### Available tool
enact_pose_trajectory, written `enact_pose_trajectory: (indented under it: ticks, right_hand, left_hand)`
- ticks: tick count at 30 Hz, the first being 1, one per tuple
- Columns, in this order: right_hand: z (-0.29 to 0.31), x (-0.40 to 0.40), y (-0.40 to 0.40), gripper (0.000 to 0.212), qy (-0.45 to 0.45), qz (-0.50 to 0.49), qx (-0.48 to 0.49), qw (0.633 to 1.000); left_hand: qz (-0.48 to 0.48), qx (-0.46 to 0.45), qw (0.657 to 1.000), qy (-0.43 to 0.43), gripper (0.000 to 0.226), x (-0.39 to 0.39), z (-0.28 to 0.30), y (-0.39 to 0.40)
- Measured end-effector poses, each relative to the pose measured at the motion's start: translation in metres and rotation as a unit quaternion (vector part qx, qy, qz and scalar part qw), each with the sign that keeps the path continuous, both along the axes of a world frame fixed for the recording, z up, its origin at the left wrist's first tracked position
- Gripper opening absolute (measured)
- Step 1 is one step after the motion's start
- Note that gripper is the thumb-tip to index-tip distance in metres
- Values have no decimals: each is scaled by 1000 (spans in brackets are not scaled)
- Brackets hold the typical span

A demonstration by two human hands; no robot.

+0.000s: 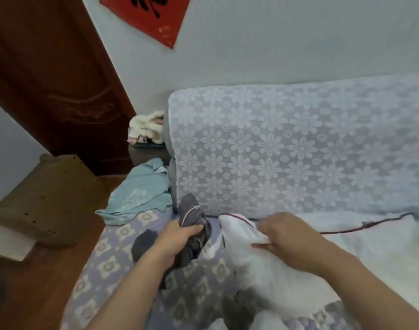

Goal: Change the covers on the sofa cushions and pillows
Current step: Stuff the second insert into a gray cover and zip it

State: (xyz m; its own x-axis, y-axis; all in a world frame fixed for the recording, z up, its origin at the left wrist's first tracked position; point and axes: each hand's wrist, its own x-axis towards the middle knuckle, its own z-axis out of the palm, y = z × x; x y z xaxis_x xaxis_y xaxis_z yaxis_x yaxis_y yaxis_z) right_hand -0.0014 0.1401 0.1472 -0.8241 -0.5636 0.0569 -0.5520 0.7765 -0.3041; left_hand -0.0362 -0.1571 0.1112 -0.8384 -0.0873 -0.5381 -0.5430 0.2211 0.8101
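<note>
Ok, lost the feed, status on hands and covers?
Left hand grips grey cover. Right hand pinches white cover. Light blue cloth lies aside.

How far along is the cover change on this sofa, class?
Done: the back cushion already wears a flowered lace cover. In hand: the left hand grips a bunched grey cover; the right hand pinches the white cover edge. Left: a blue cloth lies loose.

A bunched grey cover lies beside a white cover with a dark red edge, both on the patterned sofa seat.
</note>
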Motion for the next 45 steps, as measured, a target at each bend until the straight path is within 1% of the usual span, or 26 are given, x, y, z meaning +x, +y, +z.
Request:
enact_pose_trajectory:
  ticks: [1,3,4,5,6,7,9,11,12,15,17,19,21,24,28,33,40,45]
  right_hand:
    - [-26,12,-9,44,-12,0,15,1000]
    - [-71,41,-19,43,-87,-41,43,994]
    - [-84,57,-20,41,-116,-83,55,988]
    - [-91,67,-21,39,-122,-115,49,985]
    - [-92,76,-19,39,-119,-131,31,984]
    - [-88,83,-21,44,-106,-132,8,985]
    - [-80,89,-22,52,-82,-109,-36,990]
    - [-74,93,-22,56,-49,-90,-59,993]
    - [-72,93,-18,57,-27,-87,-63,994]
    - [-65,90,0,57,19,-100,-54,993]
    - [-62,90,17,55,23,-130,-34,991]
    - [-62,89,31,58,20,-144,-12,989]
    - [-62,89,36,66,23,-127,3,992]
    - [-59,90,29,72,31,-97,-9,995]
    - [-62,94,23,64,46,-76,-27,996]
    - [-67,100,34,67,20,-58,-45,997]
    - [-67,100,37,63,14,-51,-32,998]
    - [-66,99,33,59,32,-40,-31,998]
  left_hand:
    - [21,55,997,-46,27,4,-14,9]
    - [36,148,978,-141,32,12,-37,23]
    - [32,169,969,-177,33,17,-43,28]
    - [28,181,963,-197,35,21,-46,27]
    - [22,188,959,-209,35,24,-50,28]
    - [19,191,958,-213,34,27,-50,29]
    - [21,219,952,-210,30,32,-47,30]
    - [15,246,948,-203,26,38,-41,36]
    - [6,246,950,-193,24,41,-38,41]
    - [-23,205,968,-145,23,51,-32,52]
    - [-34,194,973,-121,21,56,-27,57]
    - [-37,197,974,-106,21,62,-22,59]
    - [-37,209,972,-97,23,68,-19,63]
    - [-31,226,970,-81,26,76,-16,71]
    - [-33,210,975,-58,25,86,-10,78]
    - [-12,171,985,-34,24,94,-9,75]
    - [-57,118,991,-15,22,98,-10,82]
    - [-103,115,988,-17,21,99,-1,82]
